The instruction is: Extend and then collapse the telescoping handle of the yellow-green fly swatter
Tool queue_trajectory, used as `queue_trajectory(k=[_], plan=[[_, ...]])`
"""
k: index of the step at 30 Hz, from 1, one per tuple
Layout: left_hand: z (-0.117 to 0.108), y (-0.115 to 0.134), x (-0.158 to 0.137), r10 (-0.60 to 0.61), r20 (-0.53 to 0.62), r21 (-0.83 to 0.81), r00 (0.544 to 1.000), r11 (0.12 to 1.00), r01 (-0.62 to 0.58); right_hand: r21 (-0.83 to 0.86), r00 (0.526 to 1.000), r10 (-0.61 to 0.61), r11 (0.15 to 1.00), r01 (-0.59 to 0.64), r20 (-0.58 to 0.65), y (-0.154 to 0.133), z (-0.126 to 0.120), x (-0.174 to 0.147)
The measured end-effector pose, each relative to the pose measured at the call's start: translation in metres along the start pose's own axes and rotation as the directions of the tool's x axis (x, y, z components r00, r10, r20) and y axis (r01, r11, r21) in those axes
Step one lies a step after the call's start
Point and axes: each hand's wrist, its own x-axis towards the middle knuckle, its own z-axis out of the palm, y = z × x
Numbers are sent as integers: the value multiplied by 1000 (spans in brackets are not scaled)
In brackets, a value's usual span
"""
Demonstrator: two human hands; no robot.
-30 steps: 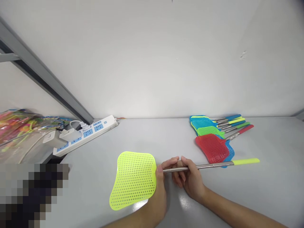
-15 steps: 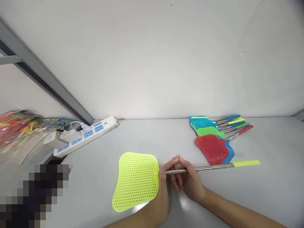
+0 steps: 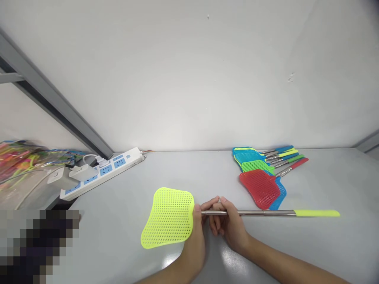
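Low at six o'clock on the pale grey surface (image 3: 124, 252), a yellow fly swatter (image 3: 169, 217) lies stretched from nine toward three o'clock; its mesh head sits flat on the nine o'clock side, its metal rod (image 3: 260, 213) runs out long toward three o'clock and ends in a yellow grip (image 3: 316, 213). Left hand (image 3: 195, 240) rises from six o'clock, thumb pressed against the head's edge where the rod joins, fingers closed around that neck; right hand (image 3: 227, 225) sits just beside it at its three o'clock side, fingertips pinching the rod near the head, remaining fingers curled beneath. Up at two o'clock, well apart from the hands, a pile of swatters (image 3: 260, 173) in blue, green and red lies fanned, handles pointing toward three o'clock; the red one lies on top. Off at ten o'clock a white power strip (image 3: 103, 173) with plugs rests by the wall; beyond it at nine o'clock, bagged coloured items (image 3: 26, 157), blurred.
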Motion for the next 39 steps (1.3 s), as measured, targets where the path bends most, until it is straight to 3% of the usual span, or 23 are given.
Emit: queue_trajectory(k=[10, 24, 33, 39], plan=[[2, 5, 1, 27, 59, -9, 998, 1000, -26, 48, 1000, -2, 999, 2, 16, -4, 0, 3], [1, 4, 1, 34, 45, -17, 998, 999, -33, -24, 1000, 7, 1000, -6, 20, -6, 0, 3], [0, 7, 0, 22, 32, -118, 999, 993, -18, -72, 1000, -1, 997, 3, 24, -6, 1, 4], [1, 7, 1, 79, -5, 15, 997, 997, -78, -61, 1000, -12, 998, 13, 14, -3, -1, 6]])
